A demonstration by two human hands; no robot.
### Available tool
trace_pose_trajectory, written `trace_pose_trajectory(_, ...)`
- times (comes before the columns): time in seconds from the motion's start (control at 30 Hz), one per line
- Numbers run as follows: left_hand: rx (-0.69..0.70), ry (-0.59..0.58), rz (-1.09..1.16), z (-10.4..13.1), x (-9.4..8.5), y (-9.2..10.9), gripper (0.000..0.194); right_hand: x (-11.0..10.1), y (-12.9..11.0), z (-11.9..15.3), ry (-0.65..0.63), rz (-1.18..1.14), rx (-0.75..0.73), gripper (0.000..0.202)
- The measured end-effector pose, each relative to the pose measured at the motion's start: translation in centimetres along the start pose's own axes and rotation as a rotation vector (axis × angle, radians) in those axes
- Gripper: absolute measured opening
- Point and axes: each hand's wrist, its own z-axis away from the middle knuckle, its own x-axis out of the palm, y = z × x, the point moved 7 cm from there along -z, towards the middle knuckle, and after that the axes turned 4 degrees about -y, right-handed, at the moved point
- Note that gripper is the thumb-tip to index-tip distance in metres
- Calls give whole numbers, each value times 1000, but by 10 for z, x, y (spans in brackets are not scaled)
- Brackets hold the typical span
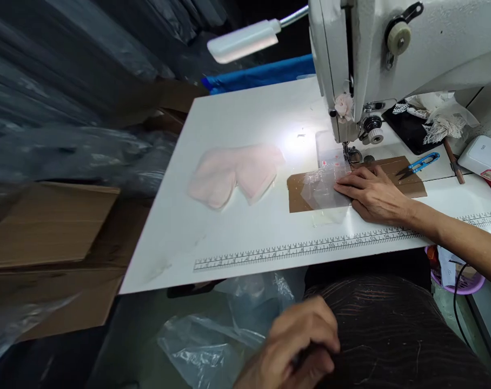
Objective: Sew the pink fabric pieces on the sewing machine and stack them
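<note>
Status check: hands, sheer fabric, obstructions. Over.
Right hand on sheer fabric, near presser foot. Left hand curled, off table. Blue thread snips near right hand.

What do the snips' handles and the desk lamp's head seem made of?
Snips' handles: probably smooth plastic, going by their even, bright blue colour. Lamp head: likely white plastic with a satin finish, judging by its soft sheen.

The left hand (296,337) is blurred; the sewing machine (436,46) is cut off above and at right
</note>
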Motion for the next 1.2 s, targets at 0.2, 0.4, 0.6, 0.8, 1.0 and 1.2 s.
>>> trace_pose_trajectory(0.2,-96,496,-642,-24,-63,-29,17,-5,-1,2,58,9,-31,45)
trace_pose_trajectory(0.4,-107,397,-516,-43,-73,-67,9,-19,-13,6,217,-19,-206,36)
trace_pose_trajectory(0.6,-110,348,-546,-59,-72,-69,11,-16,-30,7,91,-192,-434,32)
trace_pose_trajectory(0.8,-61,485,149,-70,-66,-60,24,-13,-27,6,67,-233,-413,30)
trace_pose_trajectory(1.0,-277,450,972,-75,-21,-57,34,-9,-28,7,34,-171,-397,30)
trace_pose_trajectory(1.2,-591,383,1205,-29,3,-40,34,-8,-32,10,71,-153,-432,28)
